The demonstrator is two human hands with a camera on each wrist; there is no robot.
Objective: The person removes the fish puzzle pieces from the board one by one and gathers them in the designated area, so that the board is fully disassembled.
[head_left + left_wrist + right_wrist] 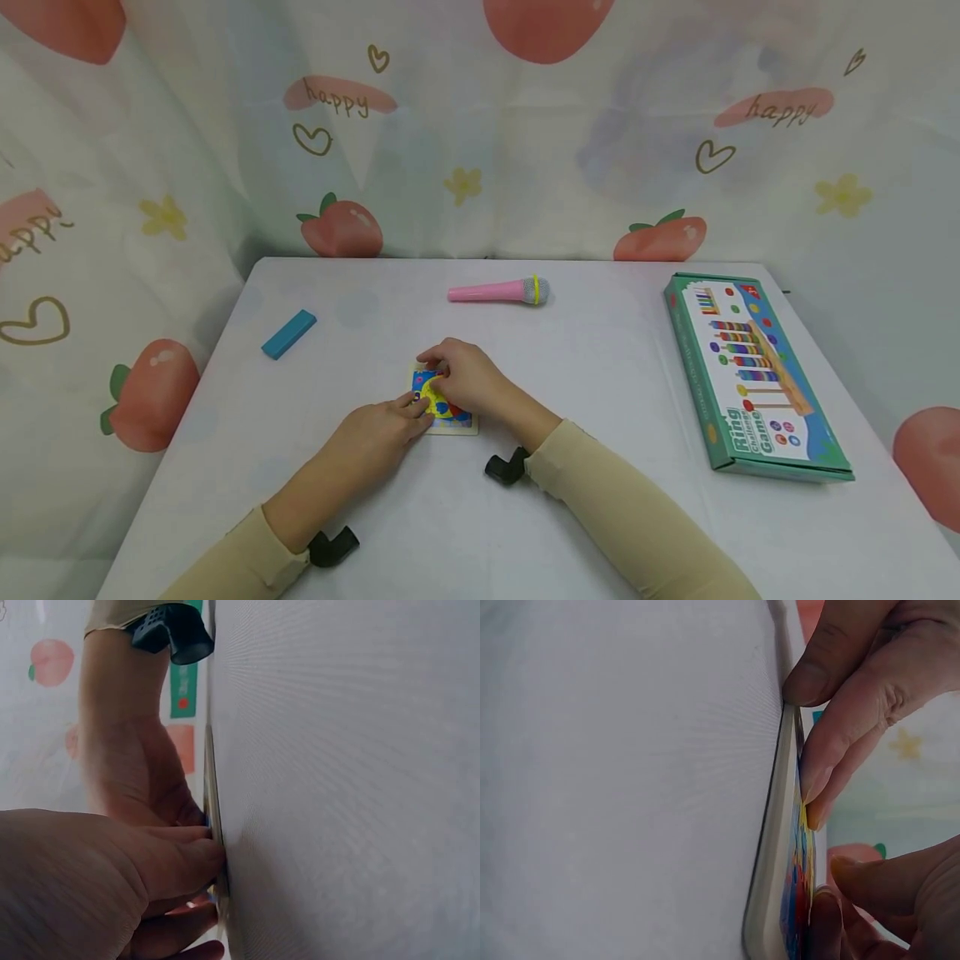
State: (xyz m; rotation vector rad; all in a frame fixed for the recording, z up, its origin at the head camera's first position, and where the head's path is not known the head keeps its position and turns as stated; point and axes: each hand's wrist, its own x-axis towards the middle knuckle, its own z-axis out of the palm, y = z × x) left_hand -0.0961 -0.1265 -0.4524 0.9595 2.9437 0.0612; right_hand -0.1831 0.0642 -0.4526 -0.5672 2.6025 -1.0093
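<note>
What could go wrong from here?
The picture board lies on a white cloth; if the left hand, thumb at its near edge, eases off, it might slide. The right hand works close beside the left over the board, so fingers could collide or hide the picture. The pink microphone lies on its side near the far edge; a bump might roll it off.

The table (592, 367) has a white surface. On it lies a small picture board (456, 418) with bright colours. Beyond this board there is a pink microphone (491, 291); left of the board and farther back, a blue block (289, 334); well to the board's right, a green box (750, 379).
</note>
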